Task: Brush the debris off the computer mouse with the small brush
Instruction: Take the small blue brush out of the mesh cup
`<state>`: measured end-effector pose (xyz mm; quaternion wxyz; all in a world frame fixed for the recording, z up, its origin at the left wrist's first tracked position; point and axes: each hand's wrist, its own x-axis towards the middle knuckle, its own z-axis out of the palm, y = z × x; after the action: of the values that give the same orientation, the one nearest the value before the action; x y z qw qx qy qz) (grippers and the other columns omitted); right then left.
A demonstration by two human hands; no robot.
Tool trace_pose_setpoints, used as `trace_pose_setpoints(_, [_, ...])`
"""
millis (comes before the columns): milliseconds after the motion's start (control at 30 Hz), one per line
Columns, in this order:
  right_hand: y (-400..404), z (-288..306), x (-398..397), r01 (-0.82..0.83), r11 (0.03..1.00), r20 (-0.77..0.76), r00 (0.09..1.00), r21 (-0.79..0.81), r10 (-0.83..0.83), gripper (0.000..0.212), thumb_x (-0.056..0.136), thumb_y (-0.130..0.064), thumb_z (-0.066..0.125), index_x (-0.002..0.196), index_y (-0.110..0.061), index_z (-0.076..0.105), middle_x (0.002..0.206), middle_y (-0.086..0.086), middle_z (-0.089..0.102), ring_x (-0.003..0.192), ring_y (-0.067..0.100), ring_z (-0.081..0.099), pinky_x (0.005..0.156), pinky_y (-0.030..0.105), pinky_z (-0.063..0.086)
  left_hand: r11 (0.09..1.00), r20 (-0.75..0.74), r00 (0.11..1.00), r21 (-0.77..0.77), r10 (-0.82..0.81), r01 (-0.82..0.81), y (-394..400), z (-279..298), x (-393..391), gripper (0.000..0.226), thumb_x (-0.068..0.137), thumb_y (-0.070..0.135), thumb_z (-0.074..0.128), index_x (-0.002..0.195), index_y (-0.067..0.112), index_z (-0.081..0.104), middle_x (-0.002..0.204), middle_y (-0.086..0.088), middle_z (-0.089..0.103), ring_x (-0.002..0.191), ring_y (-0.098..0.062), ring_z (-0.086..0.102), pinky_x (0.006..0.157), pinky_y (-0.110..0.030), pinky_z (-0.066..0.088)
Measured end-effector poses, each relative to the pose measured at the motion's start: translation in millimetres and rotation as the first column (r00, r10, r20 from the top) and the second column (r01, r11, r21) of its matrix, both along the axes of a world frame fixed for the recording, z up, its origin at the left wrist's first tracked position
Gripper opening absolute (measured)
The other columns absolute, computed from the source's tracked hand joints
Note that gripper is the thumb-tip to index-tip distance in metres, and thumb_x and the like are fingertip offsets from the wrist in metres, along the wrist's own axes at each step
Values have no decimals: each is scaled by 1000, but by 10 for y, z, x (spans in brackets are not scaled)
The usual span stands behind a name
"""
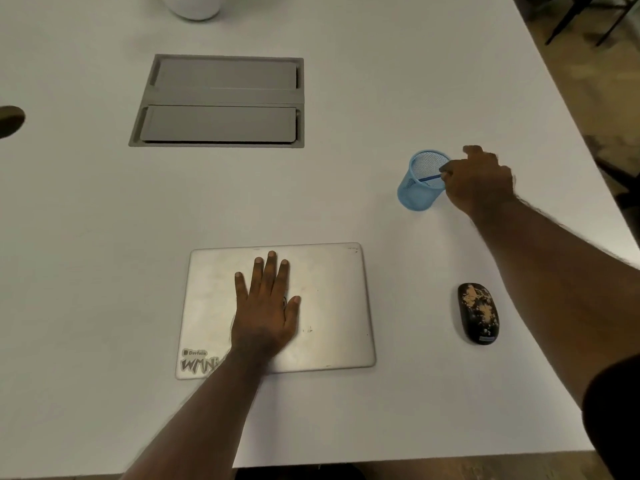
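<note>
White table (346, 202) is carrying a grey hatch (221, 100) set into its top and a closed silver laptop (329, 306), on whose lid the left hand (265, 315) is lying flat, fingers spread, gripping nothing. Far right, the right hand (479, 181) is reaching over the rim of a blue mesh cup (415, 192), fingers pinching the blue brush (430, 178) handle sticking out of it. The black mouse (478, 313), speckled with tan debris, is sitting untouched near the right forearm, right of the laptop.

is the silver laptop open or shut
Shut: the silver laptop lies flat, lid down, with the left hand spread on top.
</note>
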<state>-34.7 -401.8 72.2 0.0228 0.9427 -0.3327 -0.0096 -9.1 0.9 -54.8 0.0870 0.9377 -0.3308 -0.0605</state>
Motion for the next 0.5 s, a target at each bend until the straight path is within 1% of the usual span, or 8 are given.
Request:
trace_pose_setpoints(67, [-14, -9, 100, 20, 1000, -97, 995, -7, -21, 31, 96, -28, 52, 122, -18, 67, 146, 15, 42, 124, 39, 46, 96, 46, 40, 1000, 8, 1000, -2, 2, -2, -2, -14, 1, 68, 94, 44, 31, 155, 18, 14, 164, -6, 4, 151, -25, 4, 118, -59, 9])
trace_pose_setpoints(100, [-14, -16, 145, 28, 999, -127, 991, -24, -31, 32, 95, -28, 54, 122, -16, 66, 140, 15, 46, 120, 38, 48, 94, 45, 41, 1000, 10, 1000, -5, 2, -2, -5, -15, 2, 68, 94, 44, 31, 155, 18, 15, 164, -5, 5, 151, -25, 4, 118, -59, 9])
trace_pose_setpoints(167, [-6, -23, 234, 39, 997, -168, 985, -60, -48, 34, 93, -26, 55, 122, -10, 63, 127, 17, 52, 113, 38, 52, 88, 43, 43, 1000, 13, 1000, -10, 5, -5, -9, -12, 1, 68, 93, 43, 33, 155, 18, 17, 164, -5, 6, 151, -25, 5, 118, -59, 10])
trace_pose_setpoints(233, [-10, -10, 315, 59, 996, -200, 977, -72, -73, 36, 91, -26, 57, 121, -6, 60, 119, 17, 54, 110, 37, 54, 86, 41, 42, 1000, 11, 1000, -12, 10, -9, -15, -4, -2, 68, 93, 42, 35, 154, 18, 18, 164, -5, 6, 151, -25, 6, 118, -59, 10])
trace_pose_setpoints(367, [-37, 12, 405, 96, 992, -239, 965, -77, -112, 42, 85, -29, 66, 118, -5, 59, 115, 16, 58, 110, 36, 55, 87, 39, 41, 1000, -1, 1000, -4, 23, -23, -29, 16, -8, 68, 92, 42, 35, 154, 19, 19, 164, -4, 6, 151, -24, 5, 118, -58, 9])
trace_pose_setpoints(500, [-48, -16, 428, 74, 993, -267, 959, -87, -95, 40, 83, -26, 68, 116, -4, 60, 114, 16, 60, 111, 37, 56, 90, 40, 42, 1000, -9, 1000, 6, 26, -26, -25, 16, -3, 68, 92, 42, 35, 154, 20, 18, 164, -4, 5, 151, -23, 3, 118, -58, 9])
